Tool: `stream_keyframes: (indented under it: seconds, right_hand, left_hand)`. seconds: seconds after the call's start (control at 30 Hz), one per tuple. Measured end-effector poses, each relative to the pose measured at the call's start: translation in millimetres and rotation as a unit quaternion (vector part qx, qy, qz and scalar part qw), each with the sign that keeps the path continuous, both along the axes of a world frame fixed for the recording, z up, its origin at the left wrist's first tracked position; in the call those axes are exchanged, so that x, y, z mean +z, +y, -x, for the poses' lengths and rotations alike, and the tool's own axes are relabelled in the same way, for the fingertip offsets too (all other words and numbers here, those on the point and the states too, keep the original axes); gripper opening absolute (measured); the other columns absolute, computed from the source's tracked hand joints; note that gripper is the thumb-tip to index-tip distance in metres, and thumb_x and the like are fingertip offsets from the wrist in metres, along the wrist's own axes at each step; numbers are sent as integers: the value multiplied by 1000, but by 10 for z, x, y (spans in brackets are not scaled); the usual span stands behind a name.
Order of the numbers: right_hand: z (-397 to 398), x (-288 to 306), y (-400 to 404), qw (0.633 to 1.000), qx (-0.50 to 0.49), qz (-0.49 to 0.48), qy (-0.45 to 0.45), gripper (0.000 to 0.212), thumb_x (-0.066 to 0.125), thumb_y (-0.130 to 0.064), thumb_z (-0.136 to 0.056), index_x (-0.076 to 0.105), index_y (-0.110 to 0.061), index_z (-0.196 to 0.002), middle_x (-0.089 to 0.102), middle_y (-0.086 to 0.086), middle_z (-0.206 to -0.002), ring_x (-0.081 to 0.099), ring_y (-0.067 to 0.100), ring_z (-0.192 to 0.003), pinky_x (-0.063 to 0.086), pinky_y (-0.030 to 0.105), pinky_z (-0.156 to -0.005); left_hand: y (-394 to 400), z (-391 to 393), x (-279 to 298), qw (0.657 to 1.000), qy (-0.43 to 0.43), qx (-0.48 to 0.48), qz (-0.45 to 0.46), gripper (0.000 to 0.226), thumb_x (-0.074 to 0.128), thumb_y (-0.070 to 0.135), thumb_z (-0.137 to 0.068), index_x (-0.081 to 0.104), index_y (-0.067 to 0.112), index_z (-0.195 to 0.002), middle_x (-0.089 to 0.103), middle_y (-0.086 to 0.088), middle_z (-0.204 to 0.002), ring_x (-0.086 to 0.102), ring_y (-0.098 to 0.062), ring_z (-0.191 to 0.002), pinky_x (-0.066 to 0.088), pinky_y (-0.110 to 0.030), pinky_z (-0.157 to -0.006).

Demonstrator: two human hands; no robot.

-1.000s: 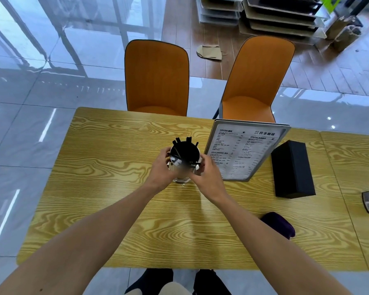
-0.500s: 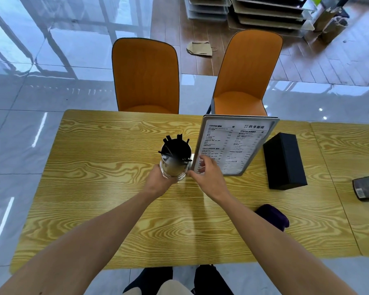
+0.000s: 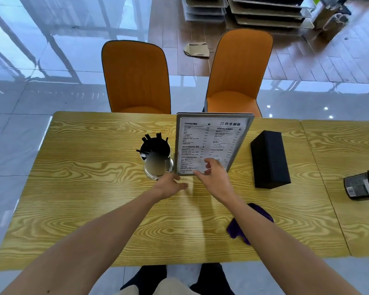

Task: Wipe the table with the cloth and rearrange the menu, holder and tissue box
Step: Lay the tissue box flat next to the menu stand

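A glass holder (image 3: 156, 160) full of black sticks stands on the wooden table (image 3: 83, 188), just left of the upright menu stand (image 3: 213, 141). My left hand (image 3: 170, 186) lies at the holder's near base with relaxed fingers, not wrapped around it. Over the menu's lower edge hovers my right hand (image 3: 213, 176), its fingers loosely spread and gripping nothing. The black tissue box (image 3: 268, 158) lies right of the menu. A purple cloth (image 3: 262, 211) sits crumpled near the front edge, partly hidden by my right forearm.
Two orange chairs (image 3: 136, 77) (image 3: 239, 75) are pushed in at the far side. A second table adjoins on the right, carrying a black device (image 3: 362, 185). Stacked trays (image 3: 264, 11) and a paper bag (image 3: 197, 50) lie on the floor beyond.
Both hands held the holder a second ago. It now stands on the table beside the menu; my right hand moved across to the menu's lower edge and my left hand came off the glass.
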State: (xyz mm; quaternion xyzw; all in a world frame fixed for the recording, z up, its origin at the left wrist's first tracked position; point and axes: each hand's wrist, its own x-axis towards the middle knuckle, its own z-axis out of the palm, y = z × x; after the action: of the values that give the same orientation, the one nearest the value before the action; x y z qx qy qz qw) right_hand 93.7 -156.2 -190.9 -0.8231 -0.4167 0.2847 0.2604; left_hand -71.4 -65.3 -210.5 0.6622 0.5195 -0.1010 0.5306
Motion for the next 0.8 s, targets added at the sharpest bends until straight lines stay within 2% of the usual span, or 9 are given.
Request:
stream_keyframes:
  seconds: [0.13, 0.17, 0.3, 0.43, 0.53, 0.6, 0.67, 0.73, 0.8]
  right_hand:
    - [-323, 3, -178, 1000, -3, 0, 10, 62, 73, -42, -92, 51, -13, -142, 56, 3, -126, 63, 14, -100, 58, 39, -86]
    - [-421, 14, -222, 1000, -7, -1, 7, 60, 73, -41, -92, 52, -13, -141, 57, 3, -126, 63, 14, -99, 57, 37, -86]
    - [-868, 117, -367, 999, -20, -24, -41, 52, 68, -40, -96, 55, -12, -138, 59, 0, -119, 62, 14, -101, 56, 36, -84]
    - [-1428, 145, -445, 992, -70, -36, -103, 47, 64, -38, -98, 57, -10, -136, 58, 4, -125, 60, 17, -102, 54, 36, -84]
    - [-1818, 168, -468, 984, -128, -21, -122, 53, 63, -36, -98, 51, -7, -141, 53, 12, -134, 56, 27, -118, 51, 40, -94]
    - [-2075, 97, -490, 981, -163, 41, -96, 63, 64, -37, -96, 44, -2, -145, 48, 18, -142, 49, 34, -129, 46, 47, -106]
    - [-2305, 11, -493, 972, -201, 109, -45, 66, 68, -39, -92, 44, 0, -139, 48, 20, -140, 49, 36, -127, 46, 51, -106]
    - [-2457, -37, -515, 960, -244, 118, 70, 58, 71, -39, -87, 52, -3, -128, 59, 15, -124, 59, 31, -109, 54, 52, -96]
    - [-2546, -15, -549, 932, -280, 103, 207, 42, 73, -34, -89, 55, -6, -114, 64, 9, -103, 62, 25, -91, 58, 46, -83]
  left_hand:
    - [-168, -390, 73, 999, -28, -3, -19, 57, 74, 44, -85, 62, 7, -128, 67, -2, -97, 61, -18, -83, 44, -27, -65]
    - [-208, -504, 110, 999, -36, -7, -21, 55, 73, 43, -86, 62, 7, -126, 66, 0, -97, 60, -16, -83, 44, -26, -67]
    - [-374, -1010, 300, 997, -72, -25, -32, 58, 70, 47, -88, 58, 13, -133, 66, -4, -122, 62, -20, -109, 49, -31, -88]
    - [-547, -1549, 366, 993, -110, -36, -37, 62, 67, 50, -90, 56, 10, -136, 62, -5, -127, 60, -20, -113, 50, -35, -95]
    - [-681, -1895, 357, 991, -127, -12, -42, 65, 68, 47, -91, 51, 13, -144, 57, -4, -137, 56, -19, -124, 48, -33, -102]
    - [-755, -2067, 329, 990, -132, 2, -48, 65, 67, 46, -92, 49, 13, -145, 55, -3, -140, 53, -18, -127, 46, -31, -102]
    - [-811, -2194, 302, 990, -134, 10, -49, 63, 65, 44, -93, 49, 14, -145, 55, -3, -141, 53, -18, -128, 45, -32, -103]
    - [-867, -2291, 264, 990, -132, 22, -45, 60, 64, 42, -94, 50, 14, -145, 55, -3, -140, 53, -18, -129, 46, -33, -104]
    - [-922, -2369, 231, 990, -133, 44, -28, 58, 64, 40, -95, 49, 15, -145, 56, -4, -140, 53, -18, -129, 46, -35, -105]
